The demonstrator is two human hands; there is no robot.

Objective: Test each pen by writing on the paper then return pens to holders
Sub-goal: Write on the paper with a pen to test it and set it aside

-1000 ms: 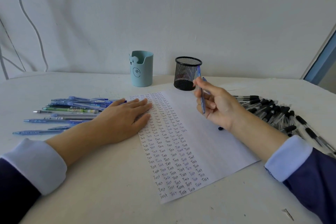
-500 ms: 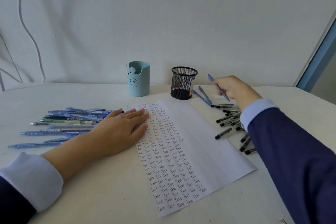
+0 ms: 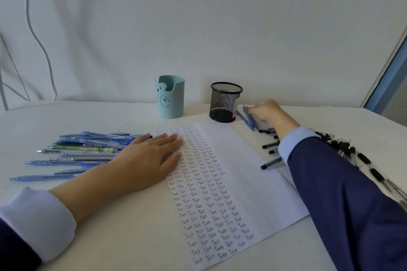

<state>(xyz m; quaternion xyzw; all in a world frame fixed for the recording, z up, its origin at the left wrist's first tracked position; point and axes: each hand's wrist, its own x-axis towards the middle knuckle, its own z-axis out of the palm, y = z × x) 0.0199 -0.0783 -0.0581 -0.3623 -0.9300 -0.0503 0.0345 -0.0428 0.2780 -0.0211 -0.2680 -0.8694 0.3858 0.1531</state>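
While left hand (image 3: 149, 160) presses paper (image 3: 253, 171), right hand (image 3: 268, 112) seemingly touches blue pens (image 3: 250, 120).

pens (image 3: 83, 147) crowd left, capped pens (image 3: 363, 158) right, paper's (image 3: 253, 178) right half bare.

Matt white paper (image 3: 253, 174), black wire-mesh metal holder (image 3: 225, 103), smooth matt pale-blue plastic holder (image 3: 174, 99).

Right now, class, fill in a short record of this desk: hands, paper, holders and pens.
Paper: "Test" rows on left part, rest blank
Left hand: flat on its left edge
Mesh holder: upright, no pens showing
Blue holder: upright, no pens showing
Right hand: fingers curled at blue pens beside mesh holder; grip unclear
Left pens: mostly blue, beside paper
Black-capped pens: heaped right of paper
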